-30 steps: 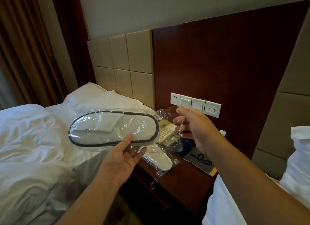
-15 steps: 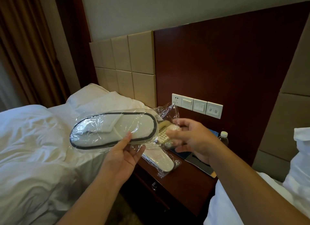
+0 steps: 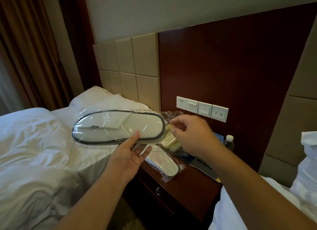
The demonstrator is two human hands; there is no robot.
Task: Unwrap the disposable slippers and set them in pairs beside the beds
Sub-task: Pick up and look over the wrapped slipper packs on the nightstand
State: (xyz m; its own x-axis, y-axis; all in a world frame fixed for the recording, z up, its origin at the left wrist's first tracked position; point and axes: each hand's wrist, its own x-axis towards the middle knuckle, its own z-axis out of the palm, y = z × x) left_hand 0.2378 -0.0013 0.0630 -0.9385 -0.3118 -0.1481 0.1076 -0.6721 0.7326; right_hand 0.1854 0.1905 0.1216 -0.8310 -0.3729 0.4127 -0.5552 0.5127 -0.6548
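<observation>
A pack of white slippers with dark piping (image 3: pixel 118 126) in clear plastic is held level above the left bed's edge. My left hand (image 3: pixel 127 154) holds it from below, thumb on top of the wrap. My right hand (image 3: pixel 192 135) is at the pack's right end, its fingers curled at the loose plastic (image 3: pixel 169 114) there; whether they pinch it is blurred. A second wrapped slipper pack (image 3: pixel 164 164) lies on the wooden nightstand (image 3: pixel 192 190) below.
A cream telephone (image 3: pixel 169 139), a dark folder (image 3: pixel 204 164) and a water bottle (image 3: pixel 229 143) sit on the nightstand. A wall switch panel (image 3: pixel 202 108) is behind. White bedding (image 3: pixel 34 152) lies left, another bed (image 3: pixel 305 178) right.
My right hand has come down from near the wall switches to the right end of the pack. The pack and my left hand have barely shifted.
</observation>
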